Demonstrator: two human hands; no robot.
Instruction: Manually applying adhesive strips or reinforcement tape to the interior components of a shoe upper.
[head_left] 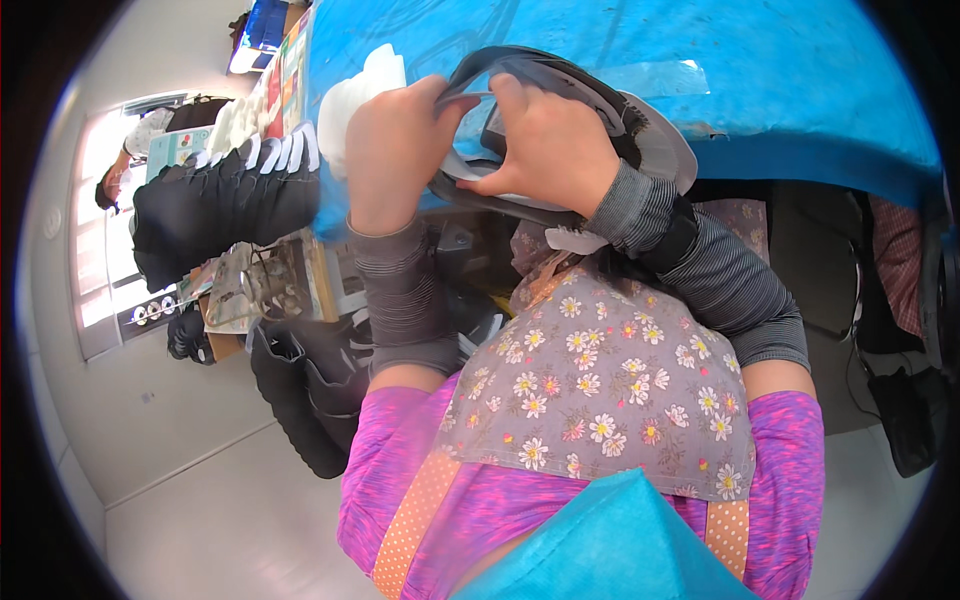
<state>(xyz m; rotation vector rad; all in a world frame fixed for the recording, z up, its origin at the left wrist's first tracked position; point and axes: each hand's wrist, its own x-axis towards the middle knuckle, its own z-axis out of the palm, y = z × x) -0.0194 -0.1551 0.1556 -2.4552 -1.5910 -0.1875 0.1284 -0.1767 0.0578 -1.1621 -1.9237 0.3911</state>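
Black shoe upper (560, 85) in left hand (395, 145) and right hand (550, 150) grip

Both hands work at the near edge of a blue-covered table (780, 90). The left hand (392, 140) and the right hand (553, 140) grip a dark shoe upper (560, 75) with a grey lining, held just above the table's near edge; the left fingers pinch its curved black rim, the right fingers press inside the opening. At the table's left end lie a stack of white soles (360, 90) and a row of black shoe uppers with white stripes (225, 195). Below that end stands a black bag (305, 395) on the pale floor. Beyond the table's left end, another person (125, 165) bends over.
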